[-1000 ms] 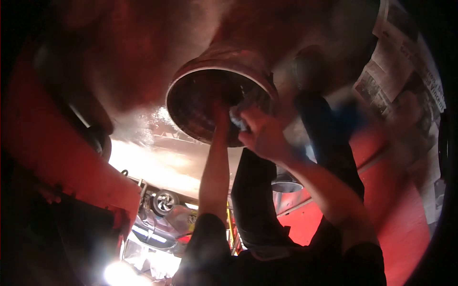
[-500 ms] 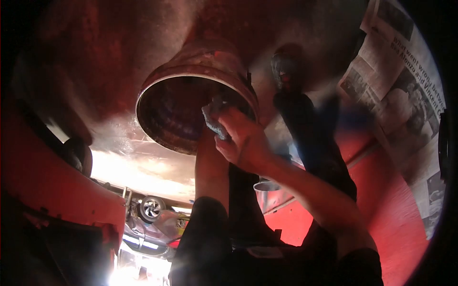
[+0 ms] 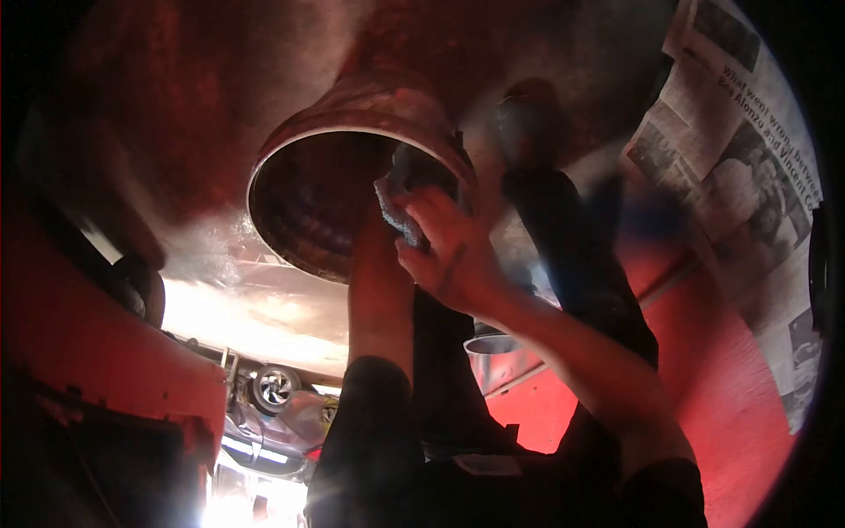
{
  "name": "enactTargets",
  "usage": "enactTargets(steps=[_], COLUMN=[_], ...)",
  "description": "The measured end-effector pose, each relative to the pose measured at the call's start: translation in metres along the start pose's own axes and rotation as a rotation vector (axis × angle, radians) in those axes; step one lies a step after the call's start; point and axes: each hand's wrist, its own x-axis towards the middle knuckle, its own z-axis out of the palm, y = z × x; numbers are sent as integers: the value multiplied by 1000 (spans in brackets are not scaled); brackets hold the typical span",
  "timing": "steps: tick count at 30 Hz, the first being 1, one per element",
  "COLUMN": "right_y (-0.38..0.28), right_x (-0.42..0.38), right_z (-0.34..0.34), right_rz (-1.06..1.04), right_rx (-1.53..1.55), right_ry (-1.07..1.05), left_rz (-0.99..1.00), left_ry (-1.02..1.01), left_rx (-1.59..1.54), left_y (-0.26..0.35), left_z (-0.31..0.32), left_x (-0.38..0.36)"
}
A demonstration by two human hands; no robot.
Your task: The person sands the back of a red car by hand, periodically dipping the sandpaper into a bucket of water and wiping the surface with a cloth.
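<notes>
A wide, round, rust-stained metal duct mouth (image 3: 352,189) hangs from a red-brown painted underside, its open rim facing down toward the camera. The right hand (image 3: 449,255) is raised at the near right edge of that rim, fingers curled together and clamped on a small pale blue crumpled cloth (image 3: 394,211), which is pressed against the inner wall of the duct mouth just inside the rim. The left forearm rises straight up into the duct mouth beside the cloth; the left hand itself is hidden inside the opening, so whether its fingers are spread or closed cannot be told. To the right of the duct mouth a dark, blurred upright post (image 3: 563,229) crosses the view, and further right sheets of printed newspaper (image 3: 748,158) are stuck over the red surface. Below the duct mouth, well apart, a car wheel with a silver rim (image 3: 275,387) shows in bright light
</notes>
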Motion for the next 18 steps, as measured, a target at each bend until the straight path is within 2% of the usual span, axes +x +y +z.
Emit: enactTargets(steps=[6,10,14,18], right_y=[1,4,10,16], right_x=[-7,-14,-13,-12], right_z=[10,10,13,13], right_rz=[118,128,41,40], right_rx=[124,119,31,-6], right_ry=[-65,-77,10,47], left_rz=[6,-18,-87,-297], left_ry=[-30,-78,-195,-404], left_rx=[-98,-297,-679,-1220], left_y=[10,17,30,42], left_z=[4,7,-8,-44], left_x=[4,8,-18,-79])
